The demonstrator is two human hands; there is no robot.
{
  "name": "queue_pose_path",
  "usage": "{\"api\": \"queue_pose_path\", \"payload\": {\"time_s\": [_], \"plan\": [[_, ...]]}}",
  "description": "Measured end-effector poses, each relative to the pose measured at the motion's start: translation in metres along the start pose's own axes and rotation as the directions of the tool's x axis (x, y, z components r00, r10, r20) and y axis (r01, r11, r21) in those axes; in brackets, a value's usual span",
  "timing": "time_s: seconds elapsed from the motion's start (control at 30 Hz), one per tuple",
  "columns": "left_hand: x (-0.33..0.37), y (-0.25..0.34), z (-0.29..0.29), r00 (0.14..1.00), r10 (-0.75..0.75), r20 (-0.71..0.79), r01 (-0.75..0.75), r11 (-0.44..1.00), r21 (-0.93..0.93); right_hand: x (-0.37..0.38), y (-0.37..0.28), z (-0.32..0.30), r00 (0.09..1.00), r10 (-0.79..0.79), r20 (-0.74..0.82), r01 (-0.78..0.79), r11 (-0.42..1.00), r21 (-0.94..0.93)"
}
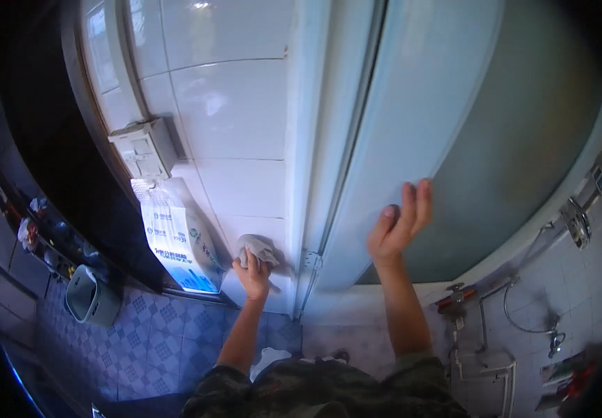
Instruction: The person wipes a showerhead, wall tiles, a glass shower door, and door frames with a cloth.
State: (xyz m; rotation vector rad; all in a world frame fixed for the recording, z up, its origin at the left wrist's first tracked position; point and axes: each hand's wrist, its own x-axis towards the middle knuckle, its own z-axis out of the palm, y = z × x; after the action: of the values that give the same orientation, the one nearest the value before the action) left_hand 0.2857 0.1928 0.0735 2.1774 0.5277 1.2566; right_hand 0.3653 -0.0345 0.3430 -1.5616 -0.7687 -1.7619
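Observation:
My left hand (253, 277) is closed on a crumpled grey cloth (259, 249), pressed to the lower part of the white tiled wall (238, 122). My right hand (398, 226) is raised in front of the white door (405, 104), its fingers stretched out with nothing in them. Whether its fingertips touch the door I cannot tell. Between the two hands runs the pale door frame (308, 139), with a hinge (310, 260) low on it.
Left of the cloth, a printed white and blue bag (179, 237) hangs below a white switch box (144, 150). A grey bin (92, 299) stands on the patterned floor (165, 334). Pipes (485, 313) and a shower fitting (576, 223) are on the right wall. The door has a frosted pane (517, 153).

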Motion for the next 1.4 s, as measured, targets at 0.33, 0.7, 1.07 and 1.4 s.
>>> {"api": "queue_pose_path", "payload": {"time_s": [0.33,0.7,1.07,1.4], "plan": [[0.014,0.165,-0.117,0.915,0.374,0.152,-0.258,0.832,-0.491,-0.043,-0.048,-0.082,0.862,0.200,0.465,-0.330,0.918,0.217],[0.089,0.230,-0.138,0.886,0.397,0.241,-0.019,0.549,-0.835,0.076,-0.050,-0.071,0.890,0.449,0.081,-0.426,0.754,0.499],[0.057,0.153,-0.098,0.878,-0.081,0.471,0.448,0.482,-0.753,0.007,-0.032,-0.023,0.956,-0.095,0.279,0.193,0.916,-0.351],[0.043,0.143,-0.107,0.823,-0.149,0.549,0.539,0.512,-0.669,-0.244,-0.039,-0.074,0.906,0.005,0.424,0.136,0.944,-0.301]]}}
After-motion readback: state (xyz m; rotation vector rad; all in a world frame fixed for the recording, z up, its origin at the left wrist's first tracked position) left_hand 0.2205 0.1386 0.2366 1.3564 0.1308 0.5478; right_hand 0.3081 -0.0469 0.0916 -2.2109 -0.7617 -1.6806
